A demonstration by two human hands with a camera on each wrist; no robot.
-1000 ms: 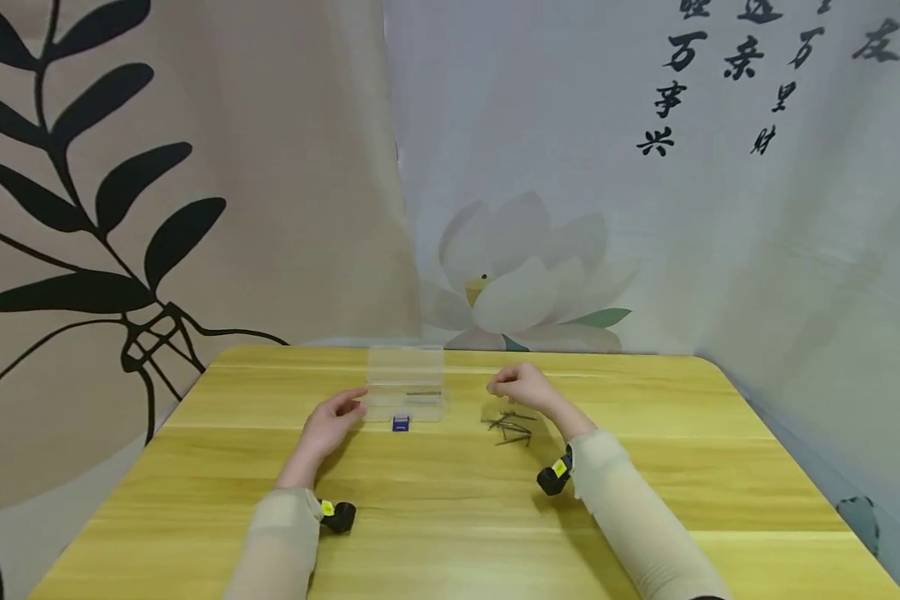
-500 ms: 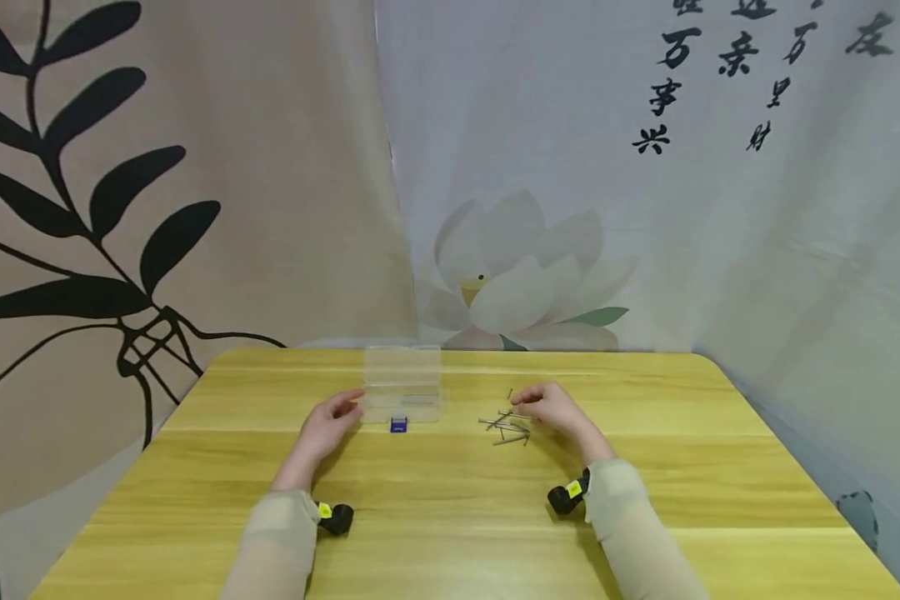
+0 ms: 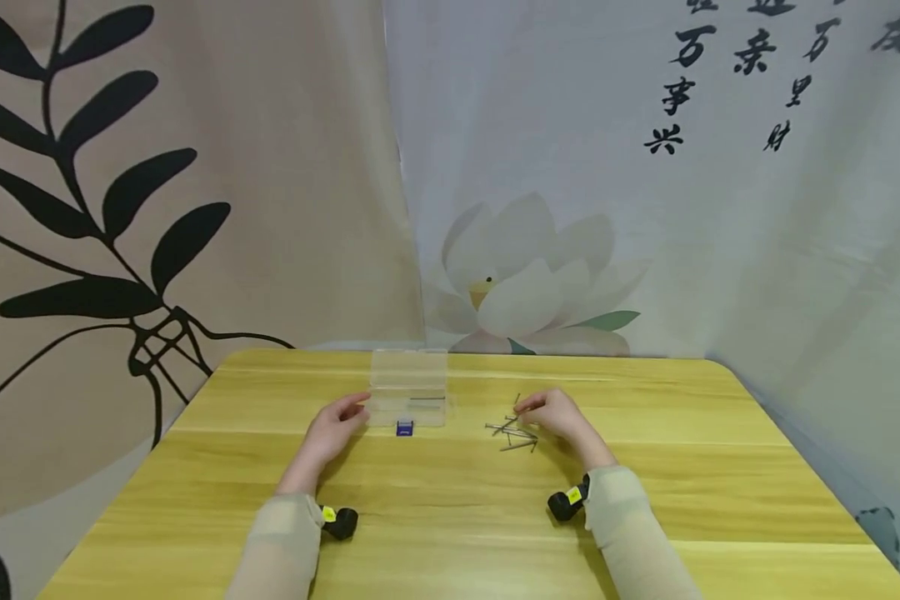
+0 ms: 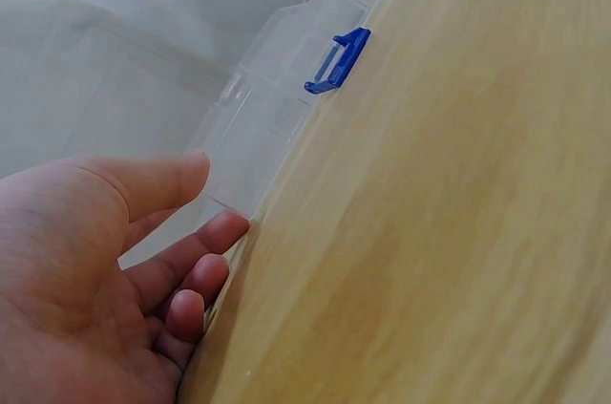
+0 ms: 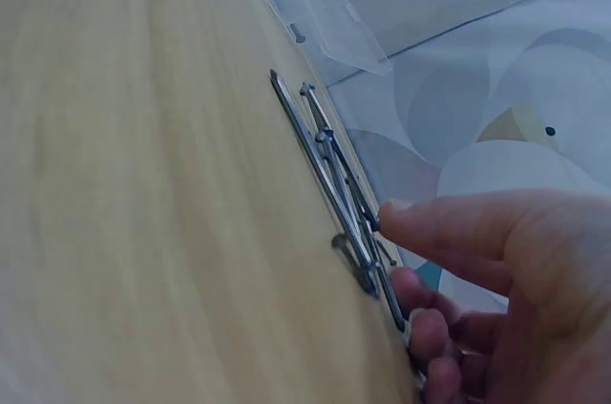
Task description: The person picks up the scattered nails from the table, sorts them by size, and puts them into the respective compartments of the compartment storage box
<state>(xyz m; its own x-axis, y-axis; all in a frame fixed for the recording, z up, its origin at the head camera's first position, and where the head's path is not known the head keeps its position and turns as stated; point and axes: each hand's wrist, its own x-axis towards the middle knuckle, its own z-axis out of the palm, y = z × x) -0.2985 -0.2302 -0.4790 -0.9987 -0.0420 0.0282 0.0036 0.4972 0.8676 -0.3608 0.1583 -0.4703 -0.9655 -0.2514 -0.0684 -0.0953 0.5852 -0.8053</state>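
A clear plastic box (image 3: 408, 371) stands with its lid raised and its blue latch (image 3: 405, 428) toward me. Inside its tray lies a thin metal nail (image 3: 427, 399). At the box's left end is my left hand (image 3: 332, 432), its thumb and fingertips right at the edge and corner in the left wrist view. To the right of the box, several steel nails (image 5: 320, 165) lie crossed in a loose pile. My right hand (image 3: 561, 417) reaches over the pile's far right side; thumb and index finger are apart, with the tips right beside the nails.
Both hands work on a wooden table (image 3: 450, 517) with its far edge just behind the box. A printed cloth backdrop (image 3: 307, 167) hangs behind it. Each wrist wears a small black camera (image 3: 566, 504).
My right hand has moved a little right and toward me, from behind the pile to its right side, uncovering a small nail at the back. The left hand stays at the box.
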